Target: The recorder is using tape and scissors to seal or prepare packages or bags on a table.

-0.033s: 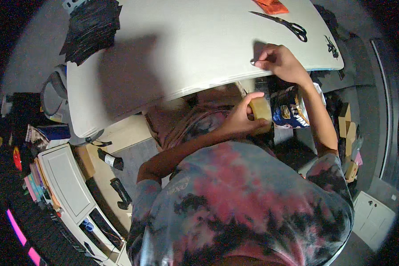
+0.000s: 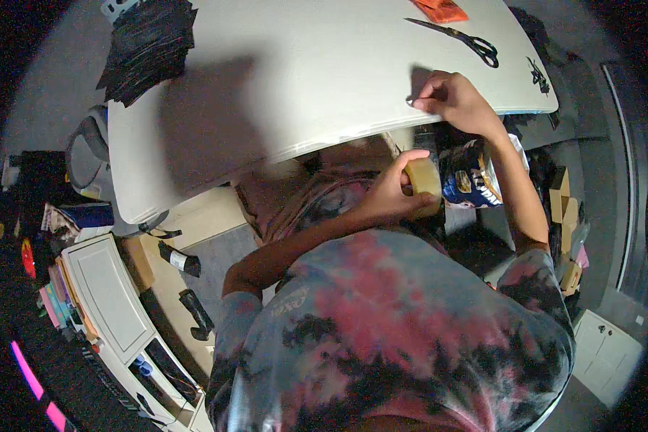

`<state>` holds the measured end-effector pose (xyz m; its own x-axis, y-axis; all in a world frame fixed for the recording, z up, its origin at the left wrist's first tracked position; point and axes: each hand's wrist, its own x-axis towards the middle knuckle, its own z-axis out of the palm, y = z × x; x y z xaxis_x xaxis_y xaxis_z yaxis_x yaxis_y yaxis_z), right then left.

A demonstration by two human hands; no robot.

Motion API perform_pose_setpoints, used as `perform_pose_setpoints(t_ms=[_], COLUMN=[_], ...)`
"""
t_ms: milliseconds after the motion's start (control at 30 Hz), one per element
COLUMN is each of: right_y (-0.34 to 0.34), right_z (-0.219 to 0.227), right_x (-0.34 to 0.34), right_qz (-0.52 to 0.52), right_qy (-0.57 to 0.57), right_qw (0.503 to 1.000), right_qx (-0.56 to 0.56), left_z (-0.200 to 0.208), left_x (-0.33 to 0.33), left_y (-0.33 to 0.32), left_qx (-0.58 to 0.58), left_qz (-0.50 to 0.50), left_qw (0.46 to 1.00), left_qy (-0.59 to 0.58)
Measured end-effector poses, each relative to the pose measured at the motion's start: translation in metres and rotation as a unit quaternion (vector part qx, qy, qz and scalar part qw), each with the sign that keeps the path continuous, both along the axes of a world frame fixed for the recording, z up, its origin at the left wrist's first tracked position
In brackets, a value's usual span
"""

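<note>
My left hand [image 2: 394, 189] is wrapped round a yellowish roll of tape [image 2: 426, 178], just off the near edge of the white table [image 2: 324, 79]. Over that edge, farther right, my right hand [image 2: 457, 104] is closed in a pinch. A tiny pale, shiny bit [image 2: 410, 102] shows at its fingertips, too small to name. Beyond this hand lie black-handled scissors [image 2: 475, 47], their blades pointing to the left. Past them is an orange packet [image 2: 443, 10], cut off by the picture's upper rim.
Black flat sheets [image 2: 150, 54] are stacked at the table's far left corner. Small black pieces [image 2: 538, 78] lie near its right end. Below the table edge, beside my right forearm, stands a dark blue printed bag [image 2: 471, 180]. A white cabinet [image 2: 115, 295] stands at left.
</note>
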<state>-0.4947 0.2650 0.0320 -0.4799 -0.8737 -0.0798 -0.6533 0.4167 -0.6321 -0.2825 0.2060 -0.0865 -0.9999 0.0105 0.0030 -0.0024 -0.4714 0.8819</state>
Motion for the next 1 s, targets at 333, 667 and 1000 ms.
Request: perform_pose_setpoints(t_ms=[333,667,1000], right_y=[-0.002,-0.004,-0.001], right_z=[-0.004,-0.006,-0.006], right_x=[-0.002,-0.009,-0.016], right_qz=[0.007,0.031,0.038], right_qy=[-0.013,0.003,-0.06], right_qw=[1.0,0.999,0.997], right_qx=[-0.001,0.007,0.008], left_z=[-0.006,0.003,0.013], left_x=[-0.002,0.003,0.008], left_y=[0.003,0.001,0.002], left_qx=[-0.022,-0.023,0.029], left_qz=[-0.005,0.004,-0.023], left_qw=[1.0,1.0,0.999], left_qy=[-0.018,-0.011,-0.002])
